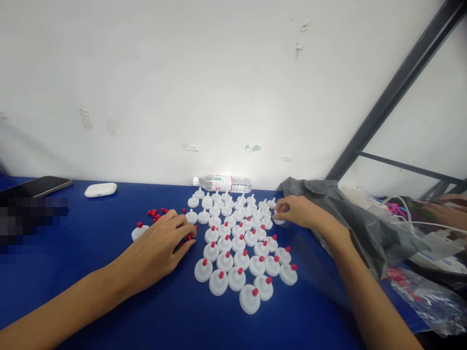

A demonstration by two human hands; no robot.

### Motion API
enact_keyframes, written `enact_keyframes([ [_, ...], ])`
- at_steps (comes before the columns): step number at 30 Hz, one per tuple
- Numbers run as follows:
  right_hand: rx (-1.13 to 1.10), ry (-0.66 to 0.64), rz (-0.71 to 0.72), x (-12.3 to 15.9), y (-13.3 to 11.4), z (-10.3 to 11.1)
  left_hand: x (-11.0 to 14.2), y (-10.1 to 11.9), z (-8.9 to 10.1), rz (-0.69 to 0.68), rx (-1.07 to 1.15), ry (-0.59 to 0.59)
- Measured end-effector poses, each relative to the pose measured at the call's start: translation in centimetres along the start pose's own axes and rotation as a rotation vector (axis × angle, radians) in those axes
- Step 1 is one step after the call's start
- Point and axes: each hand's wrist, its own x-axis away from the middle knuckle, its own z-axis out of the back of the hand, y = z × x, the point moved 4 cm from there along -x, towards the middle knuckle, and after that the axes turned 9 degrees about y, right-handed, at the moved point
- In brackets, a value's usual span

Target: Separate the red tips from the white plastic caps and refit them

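Note:
My left hand (160,245) is low over the blue table at the left of the white lids, its fingers curled in, with small red caps (189,237) showing between thumb and fingers. More loose red caps (155,214) lie just beyond it. At the right edge of the group, my right hand (299,212) pinches a white spouted lid (279,221), partly hidden by the fingers. Between the hands stand many white spouted lids (214,211). The nearer lids (250,300) wear red caps on their spouts; the farther spouts are bare. One red-capped lid (139,231) sits apart, partly behind my left hand.
A clear plastic bottle (239,184) lies along the wall behind the lids. At the far left are a phone (47,184) and a white earbud case (101,190). A grey plastic bag (365,231) and clear plastic wrapping (434,301) lie at the right. Another person's hand (447,216) shows at the right edge.

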Motion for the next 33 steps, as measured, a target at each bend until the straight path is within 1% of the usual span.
enact_keyframes([
  [6,-0.129,-0.062,0.036,0.4,-0.2,0.2,0.0,-0.1,-0.1,0.004,-0.03,-0.005],
  [10,-0.119,-0.09,0.008,0.6,-0.2,0.6,0.0,-0.1,-0.1,-0.002,-0.026,0.006],
  [11,-0.115,-0.081,0.002,0.7,-0.4,0.8,0.0,0.0,0.0,-0.006,-0.026,0.007],
  [13,-0.095,0.003,-0.014,0.8,-0.8,1.7,-0.1,0.2,0.2,-0.013,-0.026,0.006],
  [16,-0.059,0.219,-0.019,1.0,-1.9,3.0,-0.3,0.9,0.5,-0.029,-0.051,0.022],
  [18,-0.072,0.307,0.01,1.2,-3.0,3.3,-0.4,1.5,0.4,-0.06,-0.102,0.031],
  [22,-0.116,0.364,0.103,1.6,-5.4,2.8,-0.6,1.8,-0.4,-0.127,-0.193,0.007],
  [25,-0.149,0.418,0.162,2.0,-6.6,2.6,-0.8,1.4,-0.6,-0.128,-0.151,0.038],
  [28,-0.161,0.504,0.253,2.4,-7.7,2.8,-0.8,1.2,-0.1,-0.118,-0.068,0.081],
  [31,-0.167,0.609,0.387,3.3,-9.1,2.9,-0.8,1.5,0.7,-0.059,0.027,0.107],
  [33,-0.2,0.606,0.489,4.0,-10.5,2.7,-0.7,1.8,1.3,-0.009,0.074,0.15],
])
